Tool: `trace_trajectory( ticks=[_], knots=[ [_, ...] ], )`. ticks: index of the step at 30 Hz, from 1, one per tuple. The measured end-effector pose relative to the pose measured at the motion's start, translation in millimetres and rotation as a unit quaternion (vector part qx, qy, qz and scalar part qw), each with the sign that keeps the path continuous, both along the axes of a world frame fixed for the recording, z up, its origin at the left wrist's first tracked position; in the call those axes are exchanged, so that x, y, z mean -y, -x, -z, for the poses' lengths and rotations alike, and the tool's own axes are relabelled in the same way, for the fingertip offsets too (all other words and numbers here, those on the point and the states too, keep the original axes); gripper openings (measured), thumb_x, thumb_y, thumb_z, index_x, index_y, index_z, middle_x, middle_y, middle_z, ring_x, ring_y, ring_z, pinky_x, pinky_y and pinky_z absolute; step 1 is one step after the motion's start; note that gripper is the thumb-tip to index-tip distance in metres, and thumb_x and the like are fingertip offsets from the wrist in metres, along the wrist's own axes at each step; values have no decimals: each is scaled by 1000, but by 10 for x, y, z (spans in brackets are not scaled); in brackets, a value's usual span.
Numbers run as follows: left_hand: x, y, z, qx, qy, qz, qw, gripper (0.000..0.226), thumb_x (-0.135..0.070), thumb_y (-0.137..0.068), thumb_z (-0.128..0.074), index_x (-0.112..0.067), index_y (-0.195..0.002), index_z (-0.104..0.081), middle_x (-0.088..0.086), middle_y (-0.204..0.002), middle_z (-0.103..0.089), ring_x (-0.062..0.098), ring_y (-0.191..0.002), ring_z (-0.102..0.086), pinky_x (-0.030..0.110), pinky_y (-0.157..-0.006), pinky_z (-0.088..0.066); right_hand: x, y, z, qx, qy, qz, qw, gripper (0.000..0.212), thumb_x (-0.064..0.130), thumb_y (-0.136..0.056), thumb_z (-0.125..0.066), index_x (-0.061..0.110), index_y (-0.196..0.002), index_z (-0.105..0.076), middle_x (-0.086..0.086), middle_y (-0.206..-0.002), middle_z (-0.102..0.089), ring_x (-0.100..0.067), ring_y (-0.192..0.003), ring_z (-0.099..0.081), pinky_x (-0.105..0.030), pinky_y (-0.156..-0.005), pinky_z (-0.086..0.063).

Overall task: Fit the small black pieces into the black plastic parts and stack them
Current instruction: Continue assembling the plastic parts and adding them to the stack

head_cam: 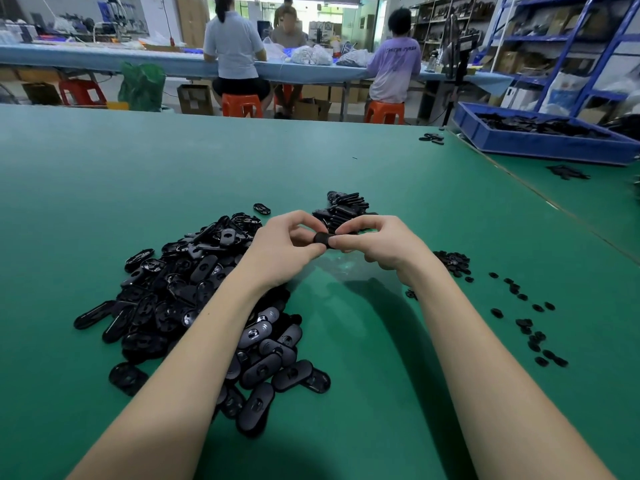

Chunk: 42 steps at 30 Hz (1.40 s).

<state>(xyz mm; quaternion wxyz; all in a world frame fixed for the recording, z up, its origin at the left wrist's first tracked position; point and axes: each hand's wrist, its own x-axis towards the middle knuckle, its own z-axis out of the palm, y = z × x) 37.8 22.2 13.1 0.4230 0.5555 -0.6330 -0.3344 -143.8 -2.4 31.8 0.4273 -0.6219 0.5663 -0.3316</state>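
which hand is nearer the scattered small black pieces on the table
Right. The right hand is just left of the small black pieces; the left hand is farther left, over the pile of black plastic parts.

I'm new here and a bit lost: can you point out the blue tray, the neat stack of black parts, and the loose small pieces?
blue tray (540,147): head view, front wall.
stack (346,211): head view, middle.
small pieces (452,262): head view, densest cluster.

Three seated people (235,50) work at a far blue table (104,58).
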Motion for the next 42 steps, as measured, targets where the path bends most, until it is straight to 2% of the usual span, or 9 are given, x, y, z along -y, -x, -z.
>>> trace_trajectory(
  ticks=[3, 5, 8, 12, 16, 23, 31, 37, 42],
  knots=[
    [-3, -16, -28, -49, -36, 12, 998, 19, -5, -85, -72, -20, -96, -70, -7, -76, -74, 14, -65, -53, 29, -71, -42, -5, 25, -1, 13, -35, 0, 999, 15, 41, -71, -90, 32, -74, -79, 19, -63, -66, -9, -59, -42, -15, -39, -23],
    [1, 6, -39, -74, -59, 9, 995, 16, -6, -85, -71, -19, -95, -70, -5, -71, -71, 13, -64, -52, 27, -65, -42, 0, 27, 7, 22, -44, -13, 999, 15, 43, -70, -90, 33, -73, -78, 17, -70, -70, -11, -63, -42, -15, -40, -24],
    [19, 39, -33, -85, -64, -8, 994, 9, -11, -86, -72, -19, -90, -70, -7, -63, -66, 6, -57, -54, 22, -61, -42, 8, 10, 18, 33, -40, -27, 998, 15, 39, -71, -90, 31, -71, -77, 15, -71, -70, -6, -54, -42, -16, -42, -24],
    [46, 26, -10, -76, -60, -29, 995, 9, -12, -86, -71, -20, -89, -70, -5, -64, -67, 11, -58, -52, 25, -65, -43, 38, 2, 28, 26, -17, -27, 999, 11, 29, -76, -87, 26, -74, -77, 14, -65, -64, -4, -48, -40, -15, -42, -27],
    [51, 29, 6, -51, -52, -42, 996, 9, -15, -84, -73, -24, -88, -71, -9, -67, -69, 6, -54, -57, 23, -63, -43, 59, -32, 49, 12, 14, -16, 1000, 11, 20, -79, -84, 22, -73, -74, 20, -49, -55, 4, -39, -43, -7, -39, -29],
    [51, 11, 27, -44, -44, -46, 997, 11, -15, -83, -78, -23, -86, -71, -10, -62, -67, 3, -54, -59, 21, -64, -45, 89, -84, 143, 2, 42, -10, 999, 13, 21, -78, -83, 19, -73, -71, 21, -51, -58, 7, -46, -48, -7, -49, -37],
    [68, 51, 53, -49, -47, -69, 995, 11, -18, -81, -80, -24, -84, -71, -10, -61, -67, 5, -55, -57, 23, -62, -42, 96, -75, 185, 4, 64, -10, 998, 17, 20, -79, -82, 20, -70, -67, 22, -45, -52, 5, -44, -46, -7, -46, -33],
    [69, 76, 70, -48, -46, -73, 995, 12, -19, -81, -80, -26, -82, -70, -7, -65, -69, 9, -60, -59, 25, -69, -45, 84, -59, 212, 11, 63, -16, 998, 19, 16, -80, -81, 17, -71, -65, 16, -48, -47, 1, -43, -39, -10, -44, -32],
    [61, 62, 65, -53, -25, -78, 995, 9, -21, -83, -77, -24, -87, -70, -5, -64, -72, 5, -54, -58, 23, -62, -42, 76, -39, 198, 22, 105, -63, 992, 13, 16, -84, -80, 21, -86, -68, 8, -68, -58, -3, -50, -44, -14, -52, -38]
  ],
)
